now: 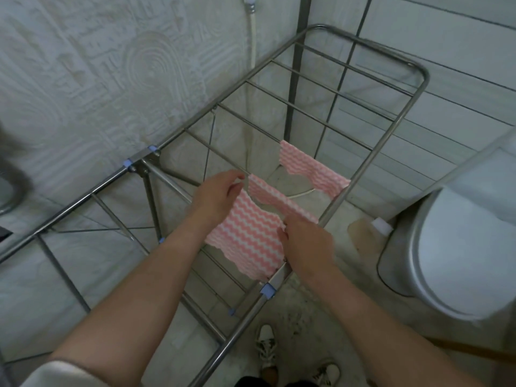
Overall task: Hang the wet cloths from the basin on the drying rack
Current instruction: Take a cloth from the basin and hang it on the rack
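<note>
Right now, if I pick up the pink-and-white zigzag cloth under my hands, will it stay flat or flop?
Probably floppy: the pink-and-white zigzag cloth sags over the steel drying rack. Likely light, since it looks thin. It may slide when tugged, as the metal looks smooth.

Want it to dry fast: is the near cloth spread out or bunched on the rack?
Spread: the near cloth lies flat over a rod, left hand and right hand holding its edges.
</note>
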### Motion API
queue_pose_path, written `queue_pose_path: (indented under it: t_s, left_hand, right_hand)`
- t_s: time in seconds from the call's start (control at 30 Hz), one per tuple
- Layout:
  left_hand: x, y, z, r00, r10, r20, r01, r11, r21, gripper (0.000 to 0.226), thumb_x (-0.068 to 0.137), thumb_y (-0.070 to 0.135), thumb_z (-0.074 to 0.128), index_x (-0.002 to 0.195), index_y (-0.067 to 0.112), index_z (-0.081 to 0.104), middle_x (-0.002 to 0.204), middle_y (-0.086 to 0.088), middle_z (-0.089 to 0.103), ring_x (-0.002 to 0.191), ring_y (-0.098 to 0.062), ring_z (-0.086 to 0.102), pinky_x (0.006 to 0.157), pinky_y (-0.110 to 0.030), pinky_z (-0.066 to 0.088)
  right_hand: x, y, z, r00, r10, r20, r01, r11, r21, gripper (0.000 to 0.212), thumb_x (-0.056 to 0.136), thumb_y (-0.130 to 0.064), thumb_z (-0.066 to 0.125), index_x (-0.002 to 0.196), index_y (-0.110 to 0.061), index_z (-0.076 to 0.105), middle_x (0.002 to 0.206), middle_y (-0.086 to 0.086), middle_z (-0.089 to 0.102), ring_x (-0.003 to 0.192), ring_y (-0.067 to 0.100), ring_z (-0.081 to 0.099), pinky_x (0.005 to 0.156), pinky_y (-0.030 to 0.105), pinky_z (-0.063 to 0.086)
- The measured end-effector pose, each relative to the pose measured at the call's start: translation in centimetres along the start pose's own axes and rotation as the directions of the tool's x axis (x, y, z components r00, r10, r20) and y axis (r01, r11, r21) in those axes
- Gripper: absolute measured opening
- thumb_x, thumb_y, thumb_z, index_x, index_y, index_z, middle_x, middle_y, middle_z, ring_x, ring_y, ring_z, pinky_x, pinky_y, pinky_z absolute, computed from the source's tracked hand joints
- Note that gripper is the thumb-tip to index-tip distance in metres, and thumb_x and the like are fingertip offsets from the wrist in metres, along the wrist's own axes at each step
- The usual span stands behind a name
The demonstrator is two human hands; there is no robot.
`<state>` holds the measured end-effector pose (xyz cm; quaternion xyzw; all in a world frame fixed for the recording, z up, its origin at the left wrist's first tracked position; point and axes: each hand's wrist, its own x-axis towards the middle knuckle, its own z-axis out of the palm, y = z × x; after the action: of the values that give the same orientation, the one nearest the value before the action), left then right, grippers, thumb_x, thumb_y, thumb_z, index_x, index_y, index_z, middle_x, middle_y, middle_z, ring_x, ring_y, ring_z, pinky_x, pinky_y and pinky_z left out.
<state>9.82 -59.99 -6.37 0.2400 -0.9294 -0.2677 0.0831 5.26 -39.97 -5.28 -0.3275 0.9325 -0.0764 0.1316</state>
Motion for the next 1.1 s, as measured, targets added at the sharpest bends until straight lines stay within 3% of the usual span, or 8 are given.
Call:
queue_pose_path:
  t_s: [0.1, 0.17, 0.3, 0.43, 0.7, 0.8, 0.9, 1.1]
  left_hand:
    - [-0.2, -0.2, -0.6, 1.000, -0.027, 0.012, 0.028, 0.999, -0.039, 0.027, 0.094, 0.025, 0.053, 0.121, 0.020, 0.057, 0.110, -0.006, 0.058, 0.097, -0.020, 0.057, 0.080, -0.026, 0.040]
    - [-1.2, -0.7, -1.5, 0.993, -0.110, -0.037, 0.108, 0.993, -0.039, 0.023, 0.089, 0.026, 0.061, 0.111, 0.021, 0.061, 0.102, -0.004, 0.057, 0.090, -0.017, 0.056, 0.075, -0.025, 0.039]
    - [-4.3, -2.4, -3.1, 0.963, -0.268, 0.021, 0.266, 0.961, 0.070, 0.021, 0.082, 0.036, 0.067, 0.096, 0.021, 0.066, 0.080, 0.003, 0.055, 0.073, -0.014, 0.053, 0.057, -0.027, 0.033]
    - [-5.6, -2.8, -2.7, 0.948, -0.315, 0.036, 0.314, 0.949, 0.021, 0.025, 0.083, 0.038, 0.067, 0.101, 0.022, 0.069, 0.087, 0.003, 0.066, 0.082, -0.014, 0.061, 0.069, -0.023, 0.042]
    - [-4.7, -1.7, -2.4, 0.974, -0.227, -0.006, 0.225, 0.959, 0.173, 0.016, 0.088, 0.020, 0.058, 0.096, 0.013, 0.071, 0.095, -0.009, 0.068, 0.087, -0.026, 0.062, 0.076, -0.034, 0.049]
    - [-5.1, -1.2, -2.5, 0.987, -0.163, -0.008, 0.163, 0.975, 0.151, 0.022, 0.087, 0.025, 0.062, 0.105, 0.015, 0.068, 0.100, -0.005, 0.058, 0.089, -0.019, 0.055, 0.075, -0.027, 0.041]
    - [-6.0, -0.3, -1.9, 0.987, -0.121, 0.109, 0.103, 0.983, 0.151, 0.031, 0.082, 0.040, 0.067, 0.104, 0.019, 0.070, 0.098, 0.002, 0.051, 0.090, -0.013, 0.049, 0.075, -0.026, 0.039]
    - [-6.5, 0.6, -1.3, 0.976, -0.150, 0.161, 0.107, 0.963, 0.248, 0.038, 0.082, 0.044, 0.065, 0.108, 0.017, 0.068, 0.105, -0.003, 0.051, 0.097, -0.021, 0.054, 0.080, -0.029, 0.044]
  right_hand:
    - [-0.1, 0.3, -0.6, 1.000, -0.019, -0.021, 0.019, 1.000, 0.018, 0.035, 0.095, -0.035, 0.050, 0.126, -0.018, 0.046, 0.112, 0.004, 0.056, 0.105, 0.023, 0.055, 0.068, 0.031, 0.041]
    - [-0.5, 0.2, -0.9, 0.996, -0.086, -0.004, 0.086, 0.993, 0.087, 0.038, 0.093, -0.041, 0.053, 0.124, -0.020, 0.050, 0.118, 0.003, 0.052, 0.111, 0.022, 0.049, 0.078, 0.032, 0.045]
    - [-1.2, -1.1, -1.0, 0.948, -0.226, 0.226, 0.161, 0.949, 0.272, 0.028, 0.091, -0.046, 0.053, 0.104, -0.025, 0.067, 0.097, -0.005, 0.068, 0.089, 0.013, 0.062, 0.077, 0.031, 0.051]
    - [-1.5, -1.6, -0.2, 0.953, -0.249, 0.173, 0.219, 0.960, 0.173, 0.025, 0.093, -0.041, 0.054, 0.096, -0.022, 0.070, 0.087, -0.005, 0.071, 0.079, 0.012, 0.063, 0.073, 0.030, 0.052]
    - [-2.1, -1.7, 0.4, 0.946, -0.291, 0.141, 0.270, 0.951, 0.152, 0.016, 0.090, -0.034, 0.058, 0.087, -0.019, 0.057, 0.090, -0.001, 0.062, 0.081, 0.018, 0.057, 0.072, 0.035, 0.049]
    - [-2.3, -1.6, 0.8, 0.938, -0.317, 0.137, 0.291, 0.939, 0.182, 0.019, 0.091, -0.036, 0.056, 0.100, -0.020, 0.055, 0.098, -0.002, 0.061, 0.087, 0.019, 0.059, 0.078, 0.036, 0.049]
    - [-2.2, -1.2, 1.1, 0.926, -0.351, 0.141, 0.341, 0.936, 0.091, 0.028, 0.095, -0.041, 0.048, 0.112, -0.021, 0.058, 0.103, -0.001, 0.064, 0.095, 0.021, 0.060, 0.084, 0.035, 0.045]
    - [-3.1, 0.0, 2.0, 0.934, -0.347, 0.087, 0.350, 0.936, -0.030, 0.034, 0.100, -0.041, 0.032, 0.100, -0.027, 0.063, 0.098, -0.006, 0.067, 0.113, 0.015, 0.049, 0.094, 0.037, 0.022]
